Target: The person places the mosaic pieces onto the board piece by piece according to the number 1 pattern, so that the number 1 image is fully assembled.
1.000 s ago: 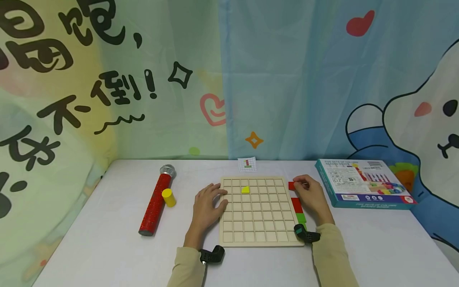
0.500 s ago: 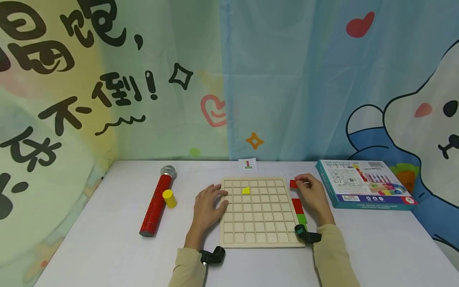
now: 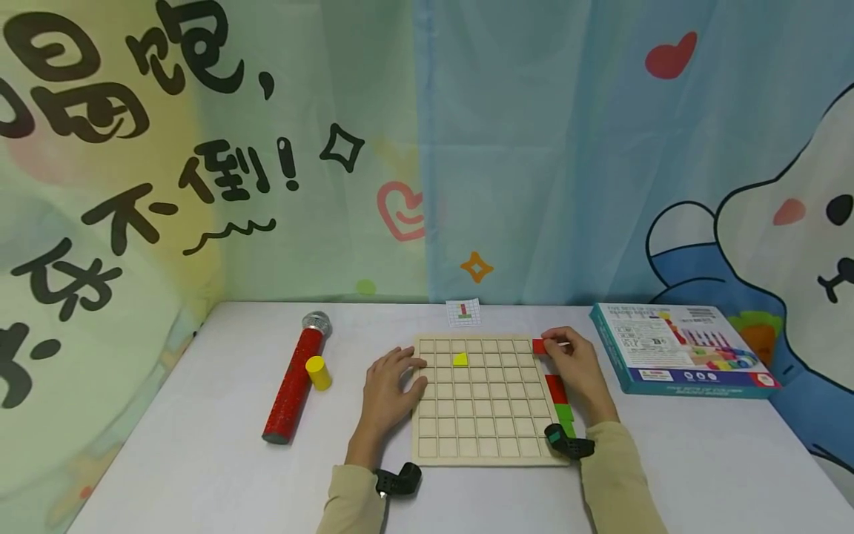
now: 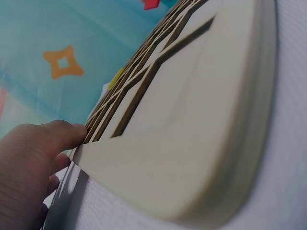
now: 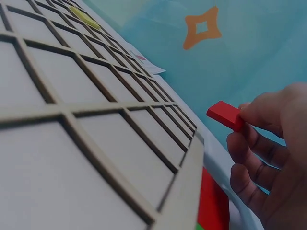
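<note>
Between thumb and fingertips, my right hand (image 3: 575,361) pinches a small red block (image 5: 224,115). In the head view the block is right at the far right corner of the wooden grid board (image 3: 490,461). The right wrist view shows it raised beside the board's frame. My left hand (image 3: 388,389) rests against the board's left edge, its thumb and index fingertips at the frame and its fingers loosely bent. One yellow piece (image 3: 460,360) lies in a cell of the grid's second row. Along the board's right side are a red piece (image 3: 557,389) and green pieces (image 3: 563,412).
A card with a small grid pattern (image 3: 463,312) lies behind the board. To the left are a red microphone (image 3: 293,389) and a yellow cylinder (image 3: 318,373) beside it. A flat game box (image 3: 680,348) lies at the right, near my right hand.
My right hand has shifted slightly left with the red block, closer to the board's far right corner. My left hand has stayed at the left edge. The head view has tilted slightly.
</note>
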{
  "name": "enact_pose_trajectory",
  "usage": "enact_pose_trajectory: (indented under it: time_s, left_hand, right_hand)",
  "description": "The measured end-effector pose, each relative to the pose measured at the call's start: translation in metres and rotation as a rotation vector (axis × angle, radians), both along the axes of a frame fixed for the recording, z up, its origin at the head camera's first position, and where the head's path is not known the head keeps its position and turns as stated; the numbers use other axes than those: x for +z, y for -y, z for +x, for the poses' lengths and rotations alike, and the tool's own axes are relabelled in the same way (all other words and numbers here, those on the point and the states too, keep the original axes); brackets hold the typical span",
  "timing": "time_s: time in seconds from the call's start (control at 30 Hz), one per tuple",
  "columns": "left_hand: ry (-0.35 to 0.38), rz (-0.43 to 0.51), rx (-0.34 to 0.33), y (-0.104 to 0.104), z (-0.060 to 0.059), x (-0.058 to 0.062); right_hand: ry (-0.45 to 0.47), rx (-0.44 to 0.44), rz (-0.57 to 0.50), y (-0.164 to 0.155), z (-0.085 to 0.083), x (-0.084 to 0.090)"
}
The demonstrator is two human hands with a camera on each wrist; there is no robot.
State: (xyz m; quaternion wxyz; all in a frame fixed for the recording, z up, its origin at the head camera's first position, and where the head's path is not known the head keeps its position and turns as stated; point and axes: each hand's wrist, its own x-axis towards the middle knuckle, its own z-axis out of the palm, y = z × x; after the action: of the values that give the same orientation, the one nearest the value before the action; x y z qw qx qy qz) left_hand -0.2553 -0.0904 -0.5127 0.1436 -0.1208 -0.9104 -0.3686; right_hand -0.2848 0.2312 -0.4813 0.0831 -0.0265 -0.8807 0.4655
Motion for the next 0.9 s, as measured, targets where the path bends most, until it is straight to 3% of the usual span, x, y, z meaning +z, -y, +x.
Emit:
enact_pose_trajectory:
  time_s: [0.37, 0.67, 0.9]
  left_hand:
    - [-0.016, 0.005, 0.003, 0.0, 0.0, -0.002]
    - [-0.015, 0.002, 0.003, 0.0, 0.0, -0.001]
    - [-0.033, 0.011, -0.001, 0.001, 0.0, -0.001]
  right_hand:
    - [-0.025, 0.149, -0.021, 0.015, 0.002, -0.001]
    - [-0.01, 0.172, -0.006, 0.035, 0.002, 0.003]
    - [-0.02, 0.239, 0.0, 0.055, 0.001, 0.001]
